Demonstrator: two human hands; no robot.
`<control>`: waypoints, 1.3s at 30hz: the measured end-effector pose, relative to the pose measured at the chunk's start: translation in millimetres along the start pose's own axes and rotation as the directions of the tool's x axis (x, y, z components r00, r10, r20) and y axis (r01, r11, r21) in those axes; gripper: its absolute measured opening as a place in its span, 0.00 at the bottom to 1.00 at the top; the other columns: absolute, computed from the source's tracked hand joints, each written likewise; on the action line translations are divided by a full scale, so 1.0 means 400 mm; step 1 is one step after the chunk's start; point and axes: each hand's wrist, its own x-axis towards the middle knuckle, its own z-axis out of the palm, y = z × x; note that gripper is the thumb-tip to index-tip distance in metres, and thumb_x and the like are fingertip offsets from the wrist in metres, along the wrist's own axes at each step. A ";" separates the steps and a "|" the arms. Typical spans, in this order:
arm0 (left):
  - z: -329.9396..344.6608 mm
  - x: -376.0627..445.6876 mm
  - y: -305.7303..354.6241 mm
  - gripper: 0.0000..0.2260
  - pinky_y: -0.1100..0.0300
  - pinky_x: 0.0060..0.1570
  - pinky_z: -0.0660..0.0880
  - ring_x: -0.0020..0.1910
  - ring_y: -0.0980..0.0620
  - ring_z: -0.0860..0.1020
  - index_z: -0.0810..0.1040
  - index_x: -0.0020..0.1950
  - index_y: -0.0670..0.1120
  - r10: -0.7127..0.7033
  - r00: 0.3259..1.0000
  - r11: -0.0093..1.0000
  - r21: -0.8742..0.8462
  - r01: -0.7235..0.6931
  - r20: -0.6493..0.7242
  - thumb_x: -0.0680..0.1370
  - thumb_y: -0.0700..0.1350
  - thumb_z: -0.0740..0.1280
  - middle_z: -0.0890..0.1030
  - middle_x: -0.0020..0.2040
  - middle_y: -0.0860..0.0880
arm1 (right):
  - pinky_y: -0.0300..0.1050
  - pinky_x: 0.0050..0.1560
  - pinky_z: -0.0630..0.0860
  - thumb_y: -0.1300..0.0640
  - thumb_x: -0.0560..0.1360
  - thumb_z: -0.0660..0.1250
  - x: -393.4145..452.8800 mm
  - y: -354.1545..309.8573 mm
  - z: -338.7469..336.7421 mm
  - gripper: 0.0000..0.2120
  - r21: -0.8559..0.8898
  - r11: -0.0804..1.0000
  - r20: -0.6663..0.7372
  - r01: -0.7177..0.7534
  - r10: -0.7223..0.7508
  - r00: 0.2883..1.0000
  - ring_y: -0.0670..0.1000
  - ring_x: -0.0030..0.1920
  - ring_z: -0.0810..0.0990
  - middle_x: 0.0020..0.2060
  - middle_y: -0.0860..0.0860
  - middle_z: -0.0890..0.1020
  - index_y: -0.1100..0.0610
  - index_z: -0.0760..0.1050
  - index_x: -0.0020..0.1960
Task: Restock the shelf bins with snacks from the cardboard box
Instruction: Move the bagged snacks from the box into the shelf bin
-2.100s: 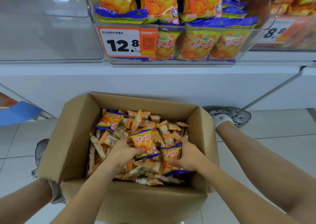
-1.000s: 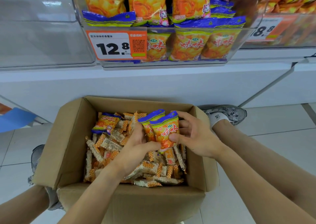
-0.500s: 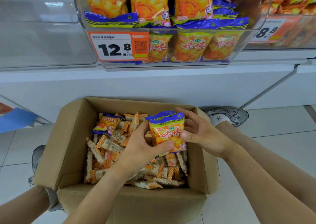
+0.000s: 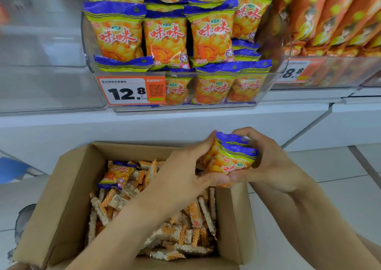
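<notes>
Two hands clasped round small bundle of snack packets [image 4: 231, 158]: left hand [image 4: 181, 179] and right hand [image 4: 270, 166] curled on either side. Bundle now raised clear of cardboard box [image 4: 61, 203], where half second earlier it was just above contents. Transfer toward shelf bin [image 4: 185, 104] judged under way; one matching packet [image 4: 117, 174] left in box.

Open air is lying between the brown cardboard box [image 4: 61, 197] on the floor and the clear plastic shelf bin [image 4: 266, 84] above it. Upright orange-and-purple snack packets [image 4: 165, 40] are crowding that bin, and more are pressing against its front wall beside the orange price label [image 4: 129, 90]. A white shelf ledge [image 4: 103, 123] is jutting out beneath the bin, just beyond the box's far wall.
</notes>
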 end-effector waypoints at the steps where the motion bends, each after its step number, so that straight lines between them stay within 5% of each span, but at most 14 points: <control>1: -0.008 0.015 0.027 0.38 0.67 0.65 0.70 0.67 0.67 0.70 0.64 0.78 0.58 0.055 0.998 0.998 0.034 -0.054 -0.029 0.71 0.67 0.70 0.74 0.70 0.62 | 0.43 0.43 0.81 0.69 0.57 0.80 -0.007 -0.017 -0.009 0.33 0.018 0.998 -0.058 0.064 -0.063 0.996 0.52 0.42 0.84 0.45 0.56 0.85 0.58 0.74 0.59; 3: -0.030 0.041 0.092 0.30 0.71 0.67 0.64 0.70 0.66 0.68 0.70 0.76 0.54 0.192 0.967 0.981 0.063 -0.184 -0.170 0.76 0.61 0.69 0.72 0.71 0.59 | 0.42 0.42 0.81 0.70 0.57 0.79 -0.017 -0.058 -0.026 0.32 0.064 0.980 -0.153 0.188 -0.177 0.972 0.51 0.41 0.84 0.44 0.54 0.85 0.55 0.74 0.58; 6: -0.090 0.092 0.175 0.15 0.71 0.65 0.65 0.66 0.61 0.72 0.79 0.66 0.48 0.369 0.810 0.928 0.138 -0.345 -0.457 0.80 0.49 0.69 0.77 0.64 0.52 | 0.45 0.47 0.82 0.67 0.57 0.82 -0.009 -0.121 -0.069 0.34 0.059 0.923 -0.286 0.381 -0.350 0.892 0.52 0.45 0.85 0.48 0.52 0.85 0.51 0.74 0.58; 9: -0.161 0.186 0.197 0.17 0.56 0.70 0.65 0.69 0.50 0.71 0.77 0.68 0.47 0.480 0.672 0.873 0.384 -0.302 -0.564 0.79 0.48 0.68 0.74 0.67 0.46 | 0.50 0.56 0.80 0.56 0.62 0.83 0.021 -0.199 -0.114 0.35 -0.056 0.831 -0.396 0.554 -0.528 0.751 0.53 0.54 0.83 0.56 0.52 0.82 0.54 0.68 0.63; 12: -0.183 0.263 0.175 0.23 0.37 0.74 0.56 0.77 0.39 0.60 0.70 0.75 0.52 0.435 0.749 0.797 0.601 -0.061 -0.501 0.80 0.54 0.62 0.67 0.75 0.43 | 0.49 0.59 0.78 0.57 0.66 0.81 0.072 -0.281 -0.162 0.36 -0.208 0.777 -0.391 0.594 -0.623 0.678 0.50 0.57 0.81 0.58 0.53 0.79 0.57 0.62 0.65; 16: -0.163 0.289 0.136 0.26 0.32 0.74 0.54 0.78 0.34 0.56 0.59 0.81 0.51 0.373 0.831 0.594 0.794 0.126 -0.412 0.82 0.55 0.53 0.61 0.79 0.40 | 0.61 0.63 0.77 0.42 0.62 0.83 0.158 -0.363 -0.234 0.40 -0.422 0.793 -0.298 0.439 -0.579 0.759 0.57 0.61 0.81 0.63 0.58 0.77 0.50 0.65 0.65; 19: -0.159 0.289 0.132 0.27 0.31 0.73 0.54 0.79 0.34 0.55 0.56 0.82 0.50 0.388 0.831 0.555 0.821 0.135 -0.399 0.83 0.54 0.51 0.59 0.80 0.39 | 0.62 0.61 0.78 0.38 0.55 0.84 0.219 -0.396 -0.266 0.45 -0.513 0.817 -0.229 0.263 -0.426 0.875 0.57 0.59 0.82 0.61 0.55 0.80 0.49 0.69 0.65; 24: -0.157 0.290 0.128 0.29 0.31 0.73 0.53 0.79 0.34 0.52 0.49 0.83 0.49 0.366 0.851 0.510 0.846 0.155 -0.377 0.81 0.53 0.46 0.55 0.81 0.38 | 0.56 0.66 0.76 0.60 0.65 0.82 0.295 -0.449 -0.260 0.42 -0.708 0.699 -0.137 0.104 -0.281 0.950 0.52 0.60 0.82 0.63 0.52 0.80 0.55 0.67 0.74; 26: -0.156 0.289 0.127 0.30 0.31 0.74 0.52 0.80 0.33 0.51 0.47 0.83 0.48 0.366 0.853 0.509 0.847 0.152 -0.373 0.81 0.53 0.45 0.55 0.81 0.38 | 0.51 0.71 0.71 0.55 0.67 0.81 0.302 -0.465 -0.250 0.47 -0.808 0.587 -0.144 0.051 -0.281 0.949 0.50 0.69 0.74 0.73 0.50 0.71 0.53 0.60 0.79; 28: -0.154 0.289 0.126 0.30 0.31 0.74 0.52 0.80 0.33 0.50 0.45 0.83 0.48 0.367 0.853 0.504 0.850 0.153 -0.371 0.81 0.53 0.44 0.54 0.81 0.38 | 0.50 0.66 0.75 0.53 0.68 0.81 0.299 -0.465 -0.245 0.46 -0.813 0.578 -0.170 0.071 -0.351 0.921 0.50 0.68 0.75 0.74 0.48 0.67 0.48 0.60 0.79; 30: -0.151 0.288 0.125 0.30 0.32 0.73 0.52 0.80 0.34 0.51 0.45 0.83 0.48 0.372 0.848 0.504 0.849 0.157 -0.378 0.81 0.53 0.43 0.55 0.81 0.38 | 0.51 0.60 0.79 0.56 0.69 0.80 0.289 -0.452 -0.240 0.36 -0.823 0.555 -0.175 0.121 -0.451 0.875 0.50 0.63 0.77 0.68 0.49 0.70 0.49 0.69 0.73; 34: -0.152 0.290 0.127 0.29 0.32 0.73 0.53 0.79 0.33 0.52 0.47 0.83 0.48 0.381 0.841 0.513 0.844 0.153 -0.384 0.81 0.53 0.43 0.56 0.80 0.37 | 0.56 0.68 0.72 0.57 0.76 0.73 0.276 -0.412 -0.227 0.19 -0.913 0.384 -0.106 0.135 -0.545 0.832 0.53 0.67 0.75 0.66 0.53 0.77 0.54 0.78 0.66; 39: -0.148 0.287 0.129 0.29 0.32 0.73 0.53 0.80 0.34 0.52 0.47 0.83 0.47 0.377 0.841 0.510 0.845 0.163 -0.389 0.81 0.53 0.43 0.56 0.81 0.38 | 0.64 0.73 0.64 0.42 0.79 0.62 0.286 -0.371 -0.174 0.27 -0.935 0.349 -0.125 0.066 -0.496 0.859 0.54 0.76 0.65 0.72 0.54 0.73 0.55 0.69 0.74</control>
